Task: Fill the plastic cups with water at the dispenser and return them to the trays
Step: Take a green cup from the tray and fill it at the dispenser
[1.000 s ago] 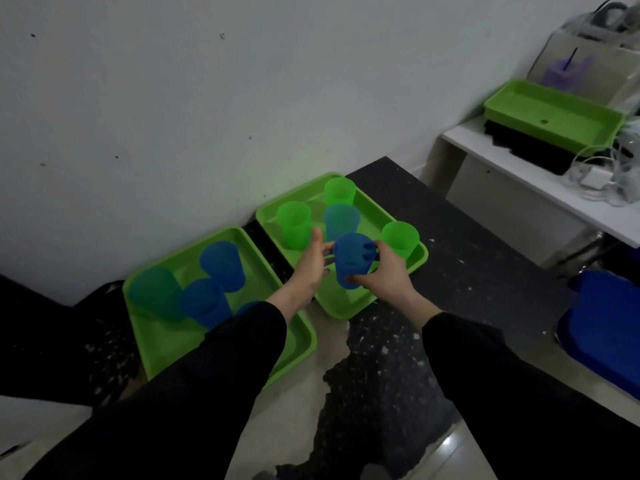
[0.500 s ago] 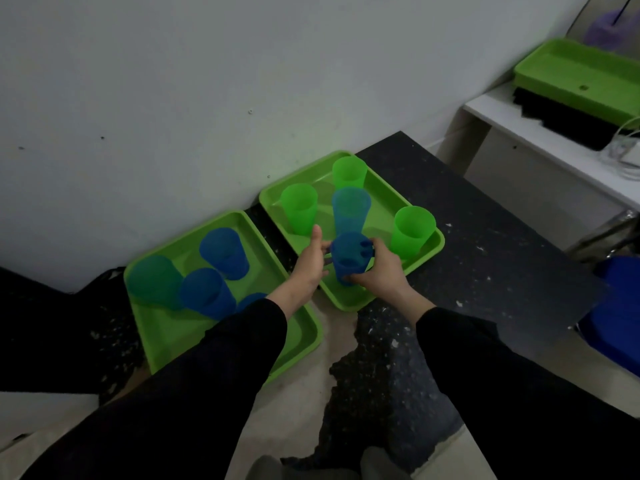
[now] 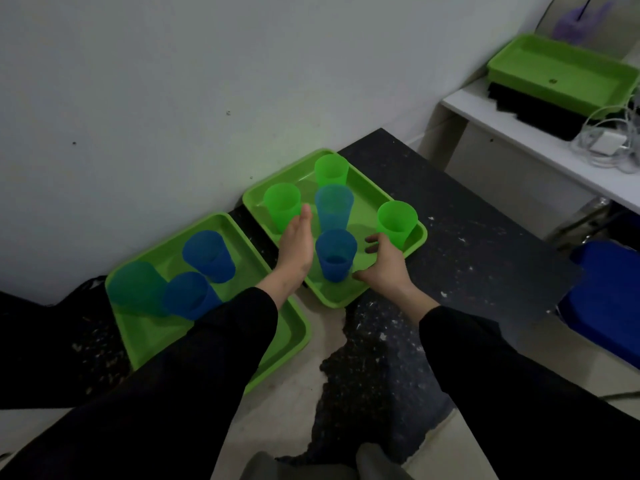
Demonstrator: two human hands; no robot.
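Dark floor [image 3: 450, 258]: right tray [image 3: 334, 301] with five upright cups [image 3: 335, 256]

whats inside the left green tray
Three upright cups show in the left tray: a teal cup at the left, a back blue cup and a front blue cup. The left sleeve covers the tray's near right part, so anything there is hidden.

- Wall [image 3: 173, 81]: plain pale grey, a few dark specks.
- Floor [image 3: 287, 410]: pale, partly covered by a speckled black mat [image 3: 467, 237].
- Shelf [image 3: 533, 138]: white, against the wall at right.
- Light: dim.
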